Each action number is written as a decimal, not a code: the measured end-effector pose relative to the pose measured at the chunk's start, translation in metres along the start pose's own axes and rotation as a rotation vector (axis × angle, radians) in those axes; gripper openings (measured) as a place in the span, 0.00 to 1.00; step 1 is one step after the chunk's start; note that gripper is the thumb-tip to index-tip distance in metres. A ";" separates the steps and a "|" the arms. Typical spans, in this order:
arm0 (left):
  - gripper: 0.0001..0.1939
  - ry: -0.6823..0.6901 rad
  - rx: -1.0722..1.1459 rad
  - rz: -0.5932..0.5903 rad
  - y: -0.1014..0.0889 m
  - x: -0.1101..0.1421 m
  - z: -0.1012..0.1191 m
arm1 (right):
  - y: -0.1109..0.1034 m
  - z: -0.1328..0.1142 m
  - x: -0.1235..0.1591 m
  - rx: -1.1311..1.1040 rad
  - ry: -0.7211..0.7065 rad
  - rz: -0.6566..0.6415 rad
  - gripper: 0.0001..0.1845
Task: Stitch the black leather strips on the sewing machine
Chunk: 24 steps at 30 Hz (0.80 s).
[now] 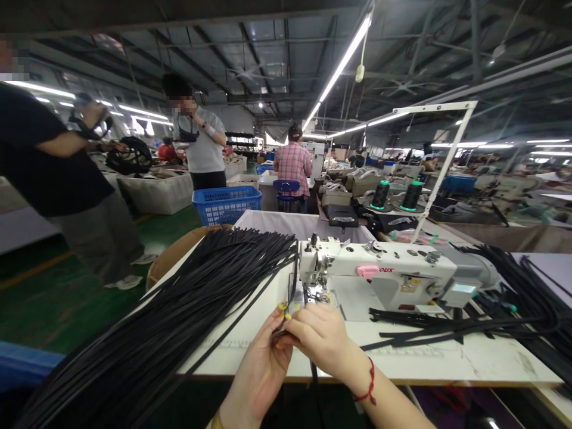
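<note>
My left hand (pixel 268 351) and my right hand (pixel 319 333) meet in front of the sewing machine (pixel 379 271), near the table's front edge. Between their fingertips they pinch a black strap (pixel 292 289), which rises beside the needle area. Another dark length hangs down over the table edge below my right hand. Part of the held strap is hidden by my fingers. To the left lies a big fanned bundle of black straps (pixel 179 304), its near end drooping off the table.
More black straps (pixel 447 325) lie right of the machine. Two black thread spools (pixel 381 195) stand behind it under a white thread stand (pixel 447 170). Beyond are a blue basket (pixel 226 205) and a seated person (pixel 292 158). Two people (pixel 203 143) stand at the left.
</note>
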<state>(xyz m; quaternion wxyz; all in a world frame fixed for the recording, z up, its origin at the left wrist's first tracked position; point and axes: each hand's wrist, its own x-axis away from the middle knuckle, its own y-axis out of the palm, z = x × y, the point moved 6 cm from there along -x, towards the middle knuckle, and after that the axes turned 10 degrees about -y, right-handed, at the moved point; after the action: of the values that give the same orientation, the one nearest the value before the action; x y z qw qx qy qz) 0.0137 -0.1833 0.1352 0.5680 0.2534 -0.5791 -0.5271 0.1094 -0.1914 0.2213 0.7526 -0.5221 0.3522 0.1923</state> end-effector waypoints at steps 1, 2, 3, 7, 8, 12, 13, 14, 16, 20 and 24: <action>0.15 -0.001 0.006 -0.004 -0.002 -0.001 0.000 | 0.000 0.001 0.001 0.011 -0.011 -0.011 0.05; 0.14 -0.010 0.011 -0.009 -0.003 -0.002 -0.001 | -0.002 0.001 0.002 0.010 -0.019 -0.003 0.06; 0.14 -0.027 0.017 -0.025 -0.004 -0.004 -0.002 | -0.004 0.000 0.004 -0.004 -0.024 0.025 0.08; 0.10 -0.044 -0.021 -0.097 -0.004 -0.007 -0.001 | -0.020 0.002 0.012 -0.174 0.111 0.170 0.06; 0.09 -0.017 -0.073 -0.097 -0.003 -0.006 0.001 | -0.022 0.004 0.014 -0.240 0.204 0.157 0.06; 0.19 0.153 -0.407 -0.059 0.001 -0.001 0.014 | -0.024 0.010 0.030 -0.483 0.609 -0.143 0.06; 0.20 0.187 -0.487 -0.068 0.003 -0.001 0.016 | -0.025 0.010 0.034 -0.518 0.673 -0.223 0.06; 0.21 0.214 -0.556 -0.081 0.005 -0.001 0.018 | -0.027 0.010 0.037 -0.538 0.714 -0.284 0.05; 0.21 0.243 -0.661 -0.106 0.007 -0.003 0.019 | -0.031 0.010 0.040 -0.546 0.763 -0.356 0.05; 0.21 0.258 -0.758 -0.106 0.006 -0.009 0.016 | -0.032 0.008 0.039 -0.544 0.780 -0.407 0.03; 0.22 0.310 -0.789 -0.096 0.005 -0.010 0.013 | -0.025 0.002 0.037 -0.547 0.781 -0.407 0.03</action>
<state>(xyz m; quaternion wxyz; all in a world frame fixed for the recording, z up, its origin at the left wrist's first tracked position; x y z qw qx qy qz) 0.0051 -0.1685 0.1384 0.6765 0.1198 -0.2281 -0.6899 0.1521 -0.2023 0.2109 0.4234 -0.7904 0.4350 -0.0820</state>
